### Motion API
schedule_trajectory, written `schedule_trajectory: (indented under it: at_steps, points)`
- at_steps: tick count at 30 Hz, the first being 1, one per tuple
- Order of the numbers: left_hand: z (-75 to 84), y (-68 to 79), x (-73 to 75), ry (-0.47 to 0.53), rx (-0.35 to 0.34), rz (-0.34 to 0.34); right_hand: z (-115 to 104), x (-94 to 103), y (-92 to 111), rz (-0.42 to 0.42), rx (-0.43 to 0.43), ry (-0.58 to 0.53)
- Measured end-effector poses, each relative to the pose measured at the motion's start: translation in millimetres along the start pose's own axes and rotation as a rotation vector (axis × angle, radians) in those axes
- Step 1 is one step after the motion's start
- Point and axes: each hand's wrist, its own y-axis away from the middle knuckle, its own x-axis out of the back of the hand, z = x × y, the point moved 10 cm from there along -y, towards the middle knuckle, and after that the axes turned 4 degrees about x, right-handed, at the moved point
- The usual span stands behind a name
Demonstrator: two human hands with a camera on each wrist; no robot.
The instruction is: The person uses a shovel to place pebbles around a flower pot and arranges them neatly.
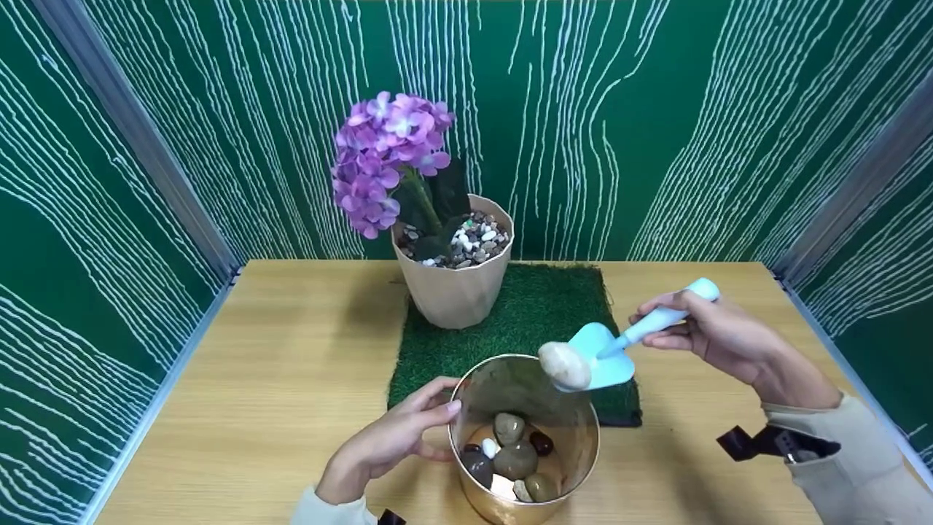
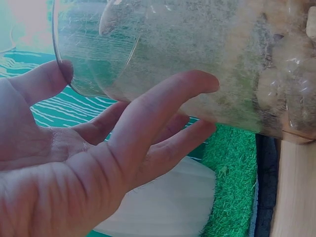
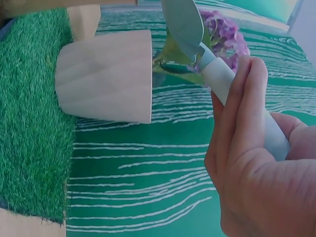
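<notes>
My right hand (image 1: 718,332) grips the handle of a light blue toy trowel (image 1: 660,323). On its blade lies a whitish stone (image 1: 565,365), over the right part of a clear glass vase's mouth. The glass vase (image 1: 583,423) stands upright at the table's front and holds several brown, dark and white stones (image 1: 515,459). At the vase's left side my left hand (image 1: 397,430) steadies it, with a fingertip on the rim. The left wrist view shows the fingers (image 2: 168,98) along the glass. In the right wrist view the fingers (image 3: 247,108) wrap the trowel handle; the stone is out of sight.
Behind the vase, a beige pot (image 1: 455,295) with purple flowers (image 1: 390,157) and pebbles stands on a green artificial grass mat (image 1: 561,299). The wooden table (image 1: 291,350) is bordered by green walls (image 1: 547,131) with white wavy lines.
</notes>
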Motion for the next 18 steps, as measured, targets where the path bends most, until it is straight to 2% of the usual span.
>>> schedule_trajectory:
  at_steps: [10, 18]
  points:
    - [0.1, -1.0, 0.1, -0.001, 0.008, -0.003, -7.8, 21.9, -1.4, 0.047, 0.031, -0.067]
    - [-1.5, -1.2, 0.9, -0.005, 0.012, 0.003, 1.7, 44.8, -5.8, 0.156, 0.003, -0.091]
